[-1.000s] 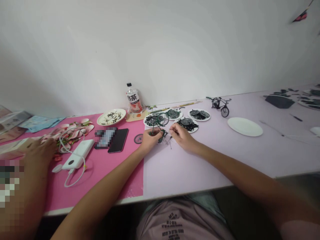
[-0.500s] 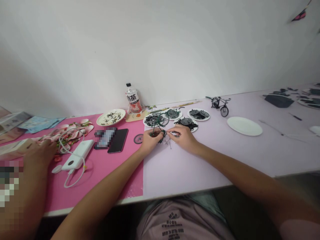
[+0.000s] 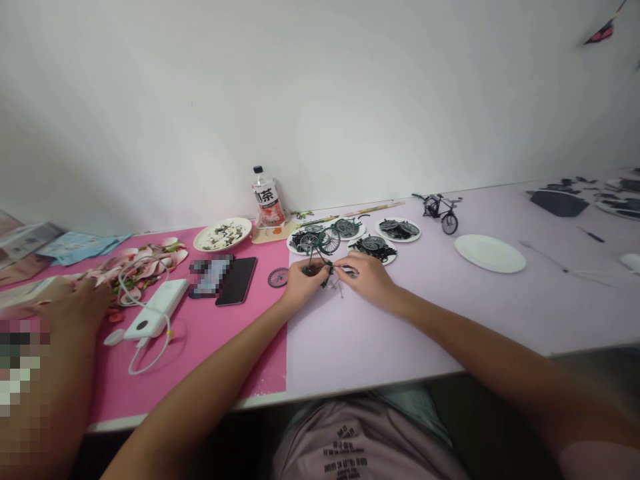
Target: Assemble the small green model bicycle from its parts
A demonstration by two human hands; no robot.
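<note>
Near the middle of the table, my left hand [image 3: 306, 281] is closed around a small dark green model bicycle [image 3: 329, 240], whose spoked wheel stands up behind the fingers. Close beside it, my right hand [image 3: 369, 277] is pinched at the bicycle's near part; whatever small piece lies between its fingertips is too small to make out. Thin grey parts [image 3: 338, 287] lie on the table just below the fingertips. To the left of my left hand a loose black wheel [image 3: 278, 277] lies flat on the pink mat.
Plates of dark parts [image 3: 399, 230] stand behind my hands. A finished-looking black bicycle [image 3: 440, 212] and a white plate [image 3: 490, 253] are at the right. Leftward are phones [image 3: 236, 281], a power bank [image 3: 157, 309], a bottle [image 3: 269, 202] and another person's hand [image 3: 80, 303].
The bicycle in my left hand has turned slightly, its wheel shifting a little right. My right hand's fingers have drawn closer together. The other person's hand has moved slightly left.
</note>
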